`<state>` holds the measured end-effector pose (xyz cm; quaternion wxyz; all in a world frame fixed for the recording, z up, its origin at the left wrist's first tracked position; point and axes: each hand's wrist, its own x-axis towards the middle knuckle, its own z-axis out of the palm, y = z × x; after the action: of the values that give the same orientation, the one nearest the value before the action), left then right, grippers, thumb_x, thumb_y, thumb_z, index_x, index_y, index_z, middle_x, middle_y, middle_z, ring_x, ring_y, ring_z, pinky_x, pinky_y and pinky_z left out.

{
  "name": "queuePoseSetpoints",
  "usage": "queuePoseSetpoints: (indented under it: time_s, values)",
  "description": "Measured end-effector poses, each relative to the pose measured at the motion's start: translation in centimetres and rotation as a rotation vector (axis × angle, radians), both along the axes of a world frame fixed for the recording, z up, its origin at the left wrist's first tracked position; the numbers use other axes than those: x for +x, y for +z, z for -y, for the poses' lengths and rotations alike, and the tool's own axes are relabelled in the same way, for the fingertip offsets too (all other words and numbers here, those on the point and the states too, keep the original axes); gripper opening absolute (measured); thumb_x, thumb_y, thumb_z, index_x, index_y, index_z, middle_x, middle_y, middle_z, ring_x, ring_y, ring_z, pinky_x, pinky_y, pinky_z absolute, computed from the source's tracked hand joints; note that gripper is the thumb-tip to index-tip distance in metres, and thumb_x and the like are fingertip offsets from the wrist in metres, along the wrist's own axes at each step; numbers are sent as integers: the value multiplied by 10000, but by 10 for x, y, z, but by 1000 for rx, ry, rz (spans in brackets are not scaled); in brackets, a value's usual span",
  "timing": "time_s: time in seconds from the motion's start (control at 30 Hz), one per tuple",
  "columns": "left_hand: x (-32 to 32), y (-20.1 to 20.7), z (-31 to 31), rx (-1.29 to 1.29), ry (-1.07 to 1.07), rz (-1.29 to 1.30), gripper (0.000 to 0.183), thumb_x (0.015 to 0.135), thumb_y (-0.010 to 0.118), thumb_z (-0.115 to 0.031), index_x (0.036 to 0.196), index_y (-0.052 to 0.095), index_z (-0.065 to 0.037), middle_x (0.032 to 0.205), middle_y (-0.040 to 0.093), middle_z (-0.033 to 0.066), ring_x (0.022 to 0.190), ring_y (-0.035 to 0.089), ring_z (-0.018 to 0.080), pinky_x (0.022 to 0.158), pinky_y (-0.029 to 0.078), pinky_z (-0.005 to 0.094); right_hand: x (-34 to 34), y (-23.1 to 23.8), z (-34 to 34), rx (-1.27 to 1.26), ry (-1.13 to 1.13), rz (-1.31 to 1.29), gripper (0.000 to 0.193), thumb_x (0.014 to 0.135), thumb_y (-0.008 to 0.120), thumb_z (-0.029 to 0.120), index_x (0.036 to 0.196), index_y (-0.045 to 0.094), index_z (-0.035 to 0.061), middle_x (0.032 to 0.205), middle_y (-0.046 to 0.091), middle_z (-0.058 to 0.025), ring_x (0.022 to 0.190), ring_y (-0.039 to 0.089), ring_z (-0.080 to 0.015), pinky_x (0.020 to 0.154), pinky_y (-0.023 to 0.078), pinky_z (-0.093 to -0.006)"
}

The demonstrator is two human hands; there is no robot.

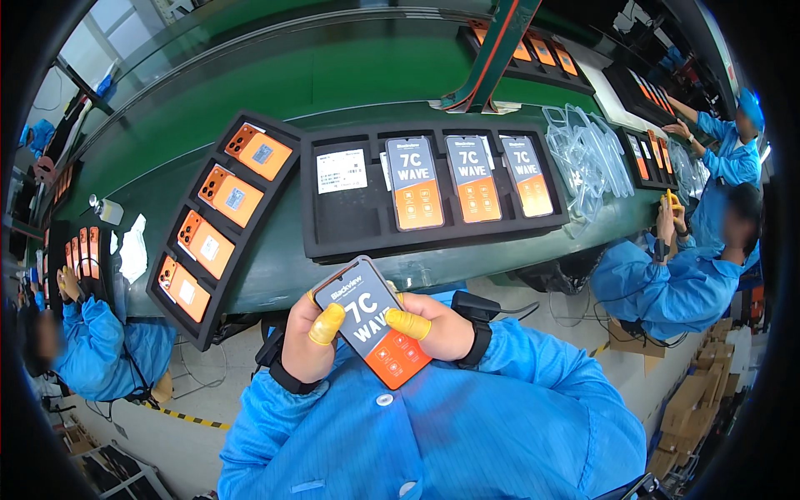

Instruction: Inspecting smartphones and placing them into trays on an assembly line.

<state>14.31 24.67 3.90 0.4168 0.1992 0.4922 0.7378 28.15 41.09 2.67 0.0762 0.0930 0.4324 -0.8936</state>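
Between both hands I hold a smartphone [372,325] in front of my chest, its grey and orange front film facing up. My left hand [311,333] grips its left edge, a yellow finger cot on the thumb. On the right edge my right hand [437,327] is closed too, its thumb also in a yellow cot and lying on the film. The other fingers of both hands are hidden behind the phone. Just beyond is a black foam tray [350,247] with three similar phones face up; its leftmost compartment shows a white label sheet [342,171].
A second black tray [205,332], angled at left, holds several orange phones back up. Clear plastic cases [586,158] lie piled right of the near tray. A green post [497,58] rises from the bench. Co-workers in blue sit at left [104,350] and right [667,279].
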Motion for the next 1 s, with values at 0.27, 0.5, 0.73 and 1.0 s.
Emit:
queuePoseSetpoints:
  time_s: [0.27, 0.5, 0.73, 1.0]
  values:
    - [-4, 11, -5, 10, 117, 98, 526, 980, 594, -369, 1352, 497, -11, 1167, 651, 90, 1061, 647, 200, 947, 512, 358, 25, -6, -17, 113, 151, 23, 314, 1037, 531, 304, 1187, 564, 31, 1014, 636, -36, 920, 615, -99, 818, 509, -270]
    - [-1, 4, -10, 39, 192, 206, 435, 1000, 547, -373, 1275, 523, -37, 1138, 669, 98, 1018, 674, 205, 934, 526, 362, 25, 3, -31, 341, 211, -90, 235, 1020, 568, 255, 952, 565, 31, 829, 605, -27, 733, 561, -95, 670, 477, -264]
    - [1, 2, -10, 54, 240, 278, 460, 1001, 507, -439, 1249, 542, -53, 1144, 675, 91, 1044, 671, 231, 947, 518, 386, 25, 10, -28, 227, 129, -108, 282, 1021, 568, 283, 873, 550, 43, 737, 562, -19, 638, 515, -95, 587, 431, -259]
    - [6, 4, -10, 76, 18, 239, 462, 976, 565, -408, 1256, 535, -40, 1170, 654, 111, 1071, 648, 234, 956, 505, 396, 22, 4, -18, 222, 54, -19, 284, 1025, 559, 300, 880, 567, 56, 691, 555, -19, 592, 506, -89, 549, 419, -250]
